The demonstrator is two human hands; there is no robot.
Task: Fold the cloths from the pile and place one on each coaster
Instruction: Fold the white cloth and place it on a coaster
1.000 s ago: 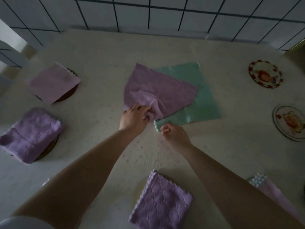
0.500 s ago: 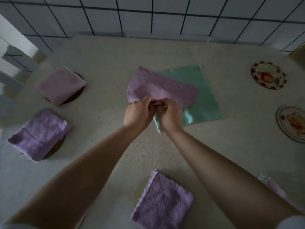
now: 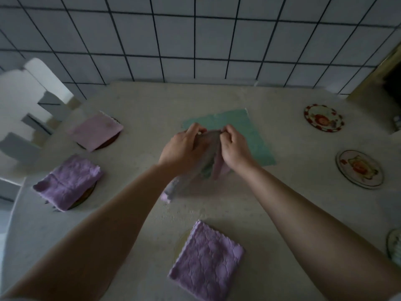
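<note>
A purple cloth (image 3: 204, 170) hangs blurred in the air between my hands, above the table's middle. My left hand (image 3: 184, 146) and my right hand (image 3: 234, 148) each pinch its top edge. Flat on the table behind it lies a green cloth (image 3: 256, 137). Folded purple cloths rest on coasters at the far left (image 3: 96, 131), at the near left (image 3: 67, 181) and at the front centre (image 3: 206, 261). Two bare patterned coasters sit on the right, one far (image 3: 323, 118) and one nearer (image 3: 359, 169).
The table (image 3: 152, 105) is pale and speckled, backed by a tiled wall (image 3: 195, 40). A white chair back (image 3: 26, 101) stands off the left edge. Another coaster (image 3: 393, 246) shows partly at the right frame edge.
Both hands have lifted the purple cloth off the green one and raised it into the air. The view has tilted up, showing more wall.
</note>
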